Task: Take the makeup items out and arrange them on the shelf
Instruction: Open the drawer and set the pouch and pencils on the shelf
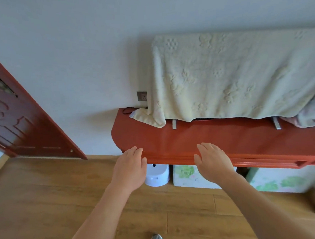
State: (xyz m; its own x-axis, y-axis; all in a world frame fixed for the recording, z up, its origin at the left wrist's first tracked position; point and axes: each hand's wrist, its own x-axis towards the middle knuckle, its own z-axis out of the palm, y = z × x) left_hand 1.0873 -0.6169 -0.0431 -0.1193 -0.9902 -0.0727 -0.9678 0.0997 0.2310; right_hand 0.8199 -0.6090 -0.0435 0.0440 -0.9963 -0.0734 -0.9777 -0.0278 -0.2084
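two flat hands (pixel 130 168) (pixel 213 164), at shelf (pixel 173 138) edge

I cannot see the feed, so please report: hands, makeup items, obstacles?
Both open, empty: left hand, right hand at front edge of red shelf. No makeup items visible. At its back, cream towel draped.

On the shelf (pixel 220 139), toward the back: cloth (pixel 234 75). Beneath the shelf: stool (pixel 157 176). Left of the shelf: door (pixel 15 119).
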